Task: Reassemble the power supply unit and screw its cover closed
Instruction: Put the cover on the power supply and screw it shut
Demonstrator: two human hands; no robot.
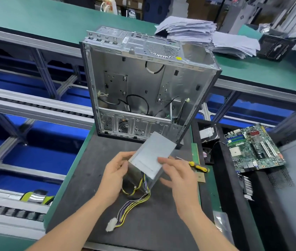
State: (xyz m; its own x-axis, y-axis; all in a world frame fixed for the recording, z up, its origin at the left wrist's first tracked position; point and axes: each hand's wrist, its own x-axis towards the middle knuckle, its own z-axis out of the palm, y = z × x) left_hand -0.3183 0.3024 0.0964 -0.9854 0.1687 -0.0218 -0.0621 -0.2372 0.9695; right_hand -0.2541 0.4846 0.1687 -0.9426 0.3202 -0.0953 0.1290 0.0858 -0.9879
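Observation:
The grey metal power supply unit [152, 153] is held tilted above the dark work mat [89, 187], one corner down. My left hand [115, 173] grips its left side. Fingers of my right hand [177, 175] rest on its top cover and right edge. A bundle of yellow, purple and black wires [134, 203] hangs from its underside and ends in a white connector [111, 224] lying on the mat. A yellow-handled screwdriver [197, 166] lies on the mat just right of my right hand.
An empty computer case [143, 84] stands open behind the mat. A green motherboard [254, 147] lies at the right on a black tray. Stacks of paper [216, 35] sit on the green bench behind. A conveyor frame [25, 109] runs along the left.

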